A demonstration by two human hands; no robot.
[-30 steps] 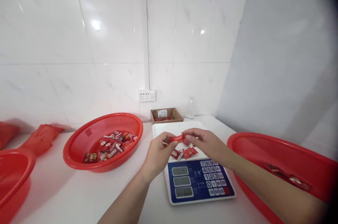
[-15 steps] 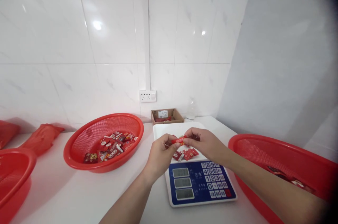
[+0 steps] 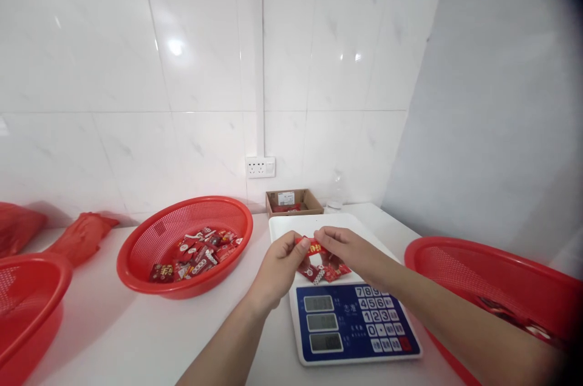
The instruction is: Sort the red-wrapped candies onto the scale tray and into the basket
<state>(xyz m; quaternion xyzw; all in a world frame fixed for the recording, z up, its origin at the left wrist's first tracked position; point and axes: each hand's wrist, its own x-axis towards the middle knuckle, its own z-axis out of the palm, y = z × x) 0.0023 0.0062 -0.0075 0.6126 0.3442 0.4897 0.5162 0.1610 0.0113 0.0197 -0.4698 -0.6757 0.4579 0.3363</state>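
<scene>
Pinched nearly closed, the left hand [image 3: 279, 267] and right hand [image 3: 353, 252] hold a red packet [image 3: 315, 247] above the scale [image 3: 353, 343] on the bench [image 3: 136, 337]. Handling it appears the step underway; the next move likely calls for a light grip.

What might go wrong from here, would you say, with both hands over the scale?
The red packet pinched between the left hand and right hand might slip onto the loose packets on the scale. The right forearm overlaps part of the keypad in view, so dipping might press a key. It also crosses the right basket and might nudge it.
</scene>
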